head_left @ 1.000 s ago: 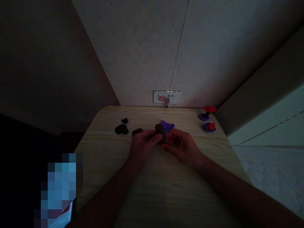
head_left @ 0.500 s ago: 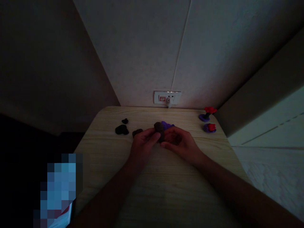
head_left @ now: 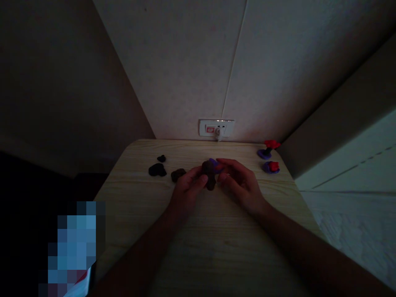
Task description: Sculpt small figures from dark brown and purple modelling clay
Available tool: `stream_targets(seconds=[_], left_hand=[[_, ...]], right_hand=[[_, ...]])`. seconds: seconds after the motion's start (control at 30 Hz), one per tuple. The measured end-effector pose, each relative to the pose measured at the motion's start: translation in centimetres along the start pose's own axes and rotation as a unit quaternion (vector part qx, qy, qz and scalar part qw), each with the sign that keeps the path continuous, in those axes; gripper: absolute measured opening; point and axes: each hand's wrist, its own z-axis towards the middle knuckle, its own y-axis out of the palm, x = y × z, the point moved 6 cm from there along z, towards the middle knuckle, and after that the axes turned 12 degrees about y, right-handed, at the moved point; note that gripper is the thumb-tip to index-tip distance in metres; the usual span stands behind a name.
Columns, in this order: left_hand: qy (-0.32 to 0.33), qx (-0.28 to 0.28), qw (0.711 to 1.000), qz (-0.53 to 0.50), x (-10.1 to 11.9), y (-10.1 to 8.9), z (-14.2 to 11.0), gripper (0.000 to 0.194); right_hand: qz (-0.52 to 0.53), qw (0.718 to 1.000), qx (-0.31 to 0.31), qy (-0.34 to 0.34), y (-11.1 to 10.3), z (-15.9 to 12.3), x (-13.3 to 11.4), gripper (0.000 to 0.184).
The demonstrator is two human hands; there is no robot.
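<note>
My left hand [head_left: 188, 187] is closed, with thumb and fingers pinching a brown lump of modelling clay [head_left: 210, 182] above the table. The lump has rounded lobes. Close on its right, my right hand [head_left: 241, 181] has curved fingers, with thumb and forefinger apart; whether its fingertips touch the clay is hard to see. A purple clay piece [head_left: 213, 162] shows behind the lump, partly hidden by my hands. Another brown clay lump [head_left: 177, 175] lies just left of my left hand.
Two black clay pieces, one larger [head_left: 157, 169] and one small [head_left: 161, 158], lie on the wooden table [head_left: 204, 247] at left. Two red-and-purple clay figures, one taller [head_left: 268, 149] and one low [head_left: 272, 167], stand at the back right. Behind is a wall socket [head_left: 216, 128] with a plug.
My right hand's thumb has moved away from the brown clay, which now shows more of its lower lobe. The purple piece is more covered. My left hand keeps its pinch.
</note>
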Motion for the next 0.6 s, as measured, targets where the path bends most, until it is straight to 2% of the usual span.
stream_targets(seconds=[0.1,0.2,0.43,0.6], left_hand=[[0.001,0.019,0.999,-0.035,-0.2,-0.1,0.0,0.039],[0.001,0.007,0.999,-0.044,-0.1,0.1,-0.1,0.048],[-0.015,0.005,1.0,-0.014,0.2,0.0,-0.2,0.052],[-0.029,0.013,0.999,-0.013,0.1,0.2,-0.3,0.053]], right_hand=[[0.005,1.0,0.001,-0.004,-0.1,0.0,0.0,0.039],[0.004,1.0,-0.006,-0.012,0.1,-0.1,-0.1,0.043],[-0.082,0.991,-0.055,-0.088,1.3,-0.7,-0.8,0.087],[-0.122,0.983,-0.063,-0.12,1.4,-0.6,-0.8,0.076]])
